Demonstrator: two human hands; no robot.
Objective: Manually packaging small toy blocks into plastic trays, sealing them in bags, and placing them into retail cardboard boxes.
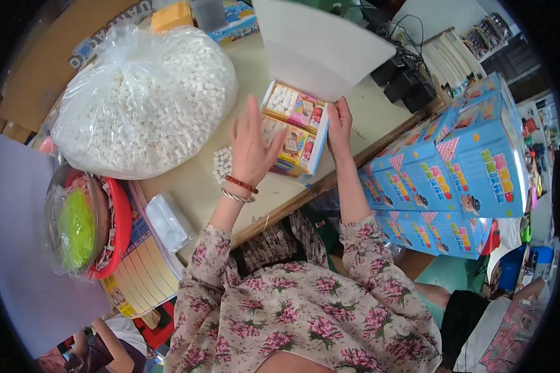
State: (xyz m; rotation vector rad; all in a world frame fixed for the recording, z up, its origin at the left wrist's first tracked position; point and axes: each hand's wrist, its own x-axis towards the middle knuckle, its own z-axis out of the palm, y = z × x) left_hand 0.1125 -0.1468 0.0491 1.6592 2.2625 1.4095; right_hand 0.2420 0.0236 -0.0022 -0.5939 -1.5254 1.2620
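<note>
In front of me on the table stands a display box (322, 146) with its large white lid (317, 46) raised at the back. Inside are small colourful packs (308, 110) with white pieces (282, 99) showing in them. My right hand (340, 127) grips the box's right wall near the lid. Over the left side of the box is my left hand (253, 144), fingers stretched and apart, with nothing visible in it; it hides part of the box. Several loose white pieces (222, 164) lie on the table beside my left wrist.
A big clear bag (149, 105) of white pieces fills the table's left. Left of the table's near corner sit a red basin (121, 227) and a white packet (169, 221). Blue cartons (485, 161) are stacked at right; black adapters (407, 84) lie at the far right edge.
</note>
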